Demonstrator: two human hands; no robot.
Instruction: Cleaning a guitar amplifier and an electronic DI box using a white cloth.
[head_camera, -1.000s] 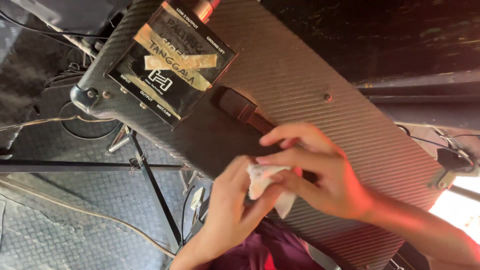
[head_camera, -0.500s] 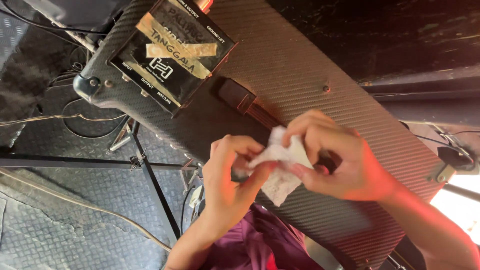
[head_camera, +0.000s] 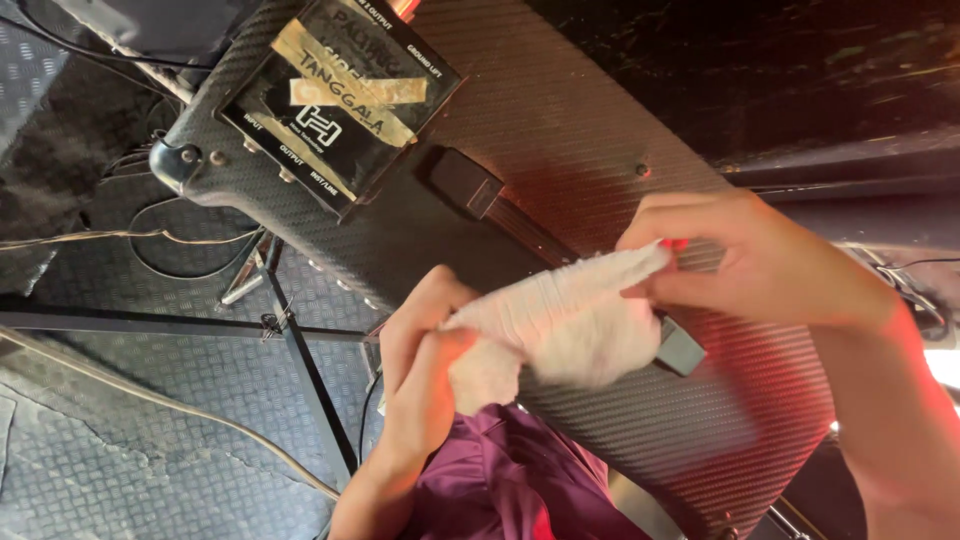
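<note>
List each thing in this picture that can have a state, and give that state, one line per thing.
White cloth: unfolded, stretched between both hands above the case.
Left hand: pinching the cloth's lower end.
Right hand: pinching the cloth's upper end.
Black textured case: closed, handle lying flat.
Small black box: resting on the case, tape strips stuck across it.
Cables: loose on the floor.

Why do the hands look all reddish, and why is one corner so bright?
Head view: a warm reddish light tints the right hand and the white cloth it stretches with the left hand; the far right edge is blown out white by glare; the dark textured case stays sharp, and the top right sinks into shadow.
</note>
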